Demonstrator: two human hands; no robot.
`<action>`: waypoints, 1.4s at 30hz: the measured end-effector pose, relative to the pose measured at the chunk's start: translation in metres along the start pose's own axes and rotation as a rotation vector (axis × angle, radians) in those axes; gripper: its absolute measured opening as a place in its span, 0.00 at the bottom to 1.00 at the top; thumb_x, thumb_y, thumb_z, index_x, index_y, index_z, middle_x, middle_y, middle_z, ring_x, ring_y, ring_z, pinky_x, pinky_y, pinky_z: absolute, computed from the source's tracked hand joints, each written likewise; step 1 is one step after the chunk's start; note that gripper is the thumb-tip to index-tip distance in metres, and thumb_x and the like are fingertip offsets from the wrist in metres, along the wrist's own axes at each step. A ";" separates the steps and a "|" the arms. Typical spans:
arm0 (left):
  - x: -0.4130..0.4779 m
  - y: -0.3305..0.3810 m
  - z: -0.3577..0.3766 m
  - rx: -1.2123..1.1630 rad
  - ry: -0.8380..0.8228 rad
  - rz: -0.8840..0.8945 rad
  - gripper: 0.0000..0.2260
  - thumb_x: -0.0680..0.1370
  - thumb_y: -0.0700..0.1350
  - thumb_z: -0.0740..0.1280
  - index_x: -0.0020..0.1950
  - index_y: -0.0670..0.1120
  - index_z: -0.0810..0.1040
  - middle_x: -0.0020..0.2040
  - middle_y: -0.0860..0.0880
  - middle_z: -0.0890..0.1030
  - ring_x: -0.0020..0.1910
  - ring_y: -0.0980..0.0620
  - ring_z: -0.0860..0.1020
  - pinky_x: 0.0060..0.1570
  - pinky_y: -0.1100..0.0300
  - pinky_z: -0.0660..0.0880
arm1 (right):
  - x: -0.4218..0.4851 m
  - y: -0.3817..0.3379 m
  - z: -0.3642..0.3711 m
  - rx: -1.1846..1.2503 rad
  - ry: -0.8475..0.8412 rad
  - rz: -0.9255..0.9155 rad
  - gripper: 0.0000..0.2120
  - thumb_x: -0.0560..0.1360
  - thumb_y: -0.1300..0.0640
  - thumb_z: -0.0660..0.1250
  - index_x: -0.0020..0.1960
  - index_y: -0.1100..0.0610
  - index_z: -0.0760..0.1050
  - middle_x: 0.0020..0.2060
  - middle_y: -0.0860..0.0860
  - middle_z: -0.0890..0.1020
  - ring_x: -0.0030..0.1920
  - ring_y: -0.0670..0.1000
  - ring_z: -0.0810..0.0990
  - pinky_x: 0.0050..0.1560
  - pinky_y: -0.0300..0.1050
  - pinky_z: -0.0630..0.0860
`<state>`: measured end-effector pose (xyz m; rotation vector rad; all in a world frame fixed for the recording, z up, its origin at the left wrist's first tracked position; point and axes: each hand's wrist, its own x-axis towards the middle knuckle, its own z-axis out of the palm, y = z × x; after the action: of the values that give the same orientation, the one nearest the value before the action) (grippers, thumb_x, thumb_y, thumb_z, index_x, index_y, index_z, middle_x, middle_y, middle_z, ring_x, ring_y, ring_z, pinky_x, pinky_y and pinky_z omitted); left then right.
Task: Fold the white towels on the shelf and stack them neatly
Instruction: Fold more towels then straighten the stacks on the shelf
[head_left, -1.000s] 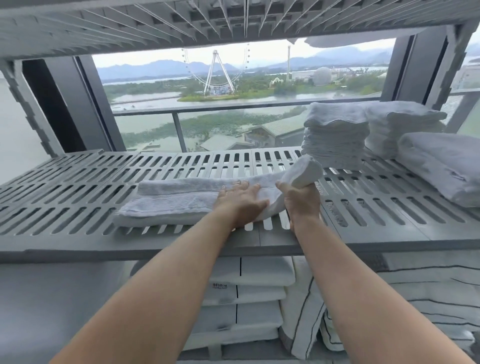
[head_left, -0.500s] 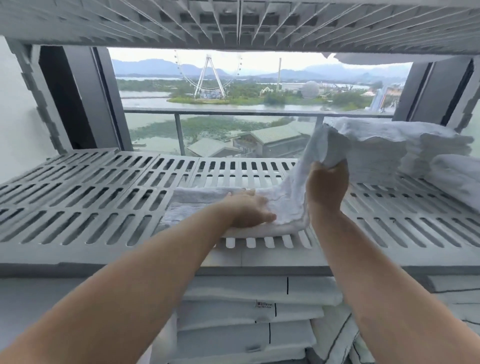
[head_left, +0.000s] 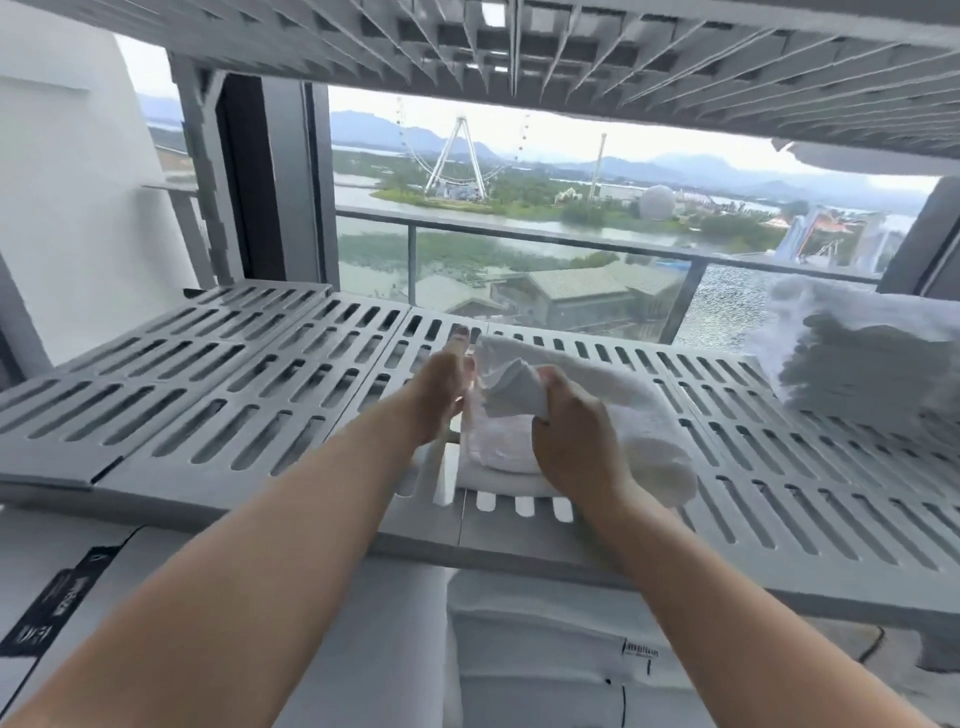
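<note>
On the grey slatted shelf, near its front edge and a little right of centre, item one: a white towel, partly folded, lying in thick layers with its right end rolled over. Your right hand rested on top of it, fingers curled tight round a loose corner of the cloth, which stood up in a crumpled peak just above your knuckles. Your left hand stood on edge against the towel's left side, fingers straight and close together, pointing away from you, holding nothing. That hand was somewhat blurred, so I cannot tell whether it pressed the cloth or only touched it.

Item two: a stack of folded towels, white, at the far right of the same shelf, well apart from the towel under your hands.

Item three: an upper shelf, same slatted make, overhead.

Item four: white packs of linen with small dark labels, on the level below.

Beyond the shelf: a balcony railing, water, and a Ferris wheel in the distance.
</note>
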<state>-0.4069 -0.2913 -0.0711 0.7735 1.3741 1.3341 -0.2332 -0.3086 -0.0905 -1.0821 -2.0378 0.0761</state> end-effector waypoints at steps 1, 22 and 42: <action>0.000 -0.003 -0.001 0.041 -0.054 0.002 0.28 0.84 0.58 0.54 0.77 0.40 0.66 0.76 0.38 0.68 0.74 0.37 0.67 0.74 0.43 0.63 | -0.002 0.001 0.000 -0.037 -0.039 -0.025 0.23 0.70 0.70 0.60 0.62 0.55 0.73 0.47 0.53 0.82 0.45 0.56 0.79 0.39 0.42 0.65; -0.023 0.034 0.019 1.203 0.105 0.429 0.23 0.76 0.36 0.65 0.70 0.47 0.76 0.72 0.45 0.73 0.70 0.45 0.72 0.66 0.58 0.67 | 0.017 0.030 -0.062 -0.421 -0.309 0.085 0.15 0.79 0.51 0.58 0.55 0.55 0.81 0.55 0.56 0.81 0.59 0.59 0.78 0.62 0.51 0.72; -0.044 -0.040 0.054 1.618 0.054 0.513 0.27 0.82 0.54 0.45 0.82 0.52 0.52 0.83 0.49 0.53 0.81 0.51 0.52 0.78 0.52 0.49 | -0.015 0.070 -0.051 -0.314 -0.542 0.177 0.28 0.81 0.36 0.44 0.80 0.40 0.51 0.81 0.46 0.47 0.81 0.52 0.41 0.79 0.59 0.43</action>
<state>-0.3359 -0.3229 -0.0920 2.2286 2.2861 0.2620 -0.1473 -0.2904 -0.0934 -1.5696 -2.4834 0.1584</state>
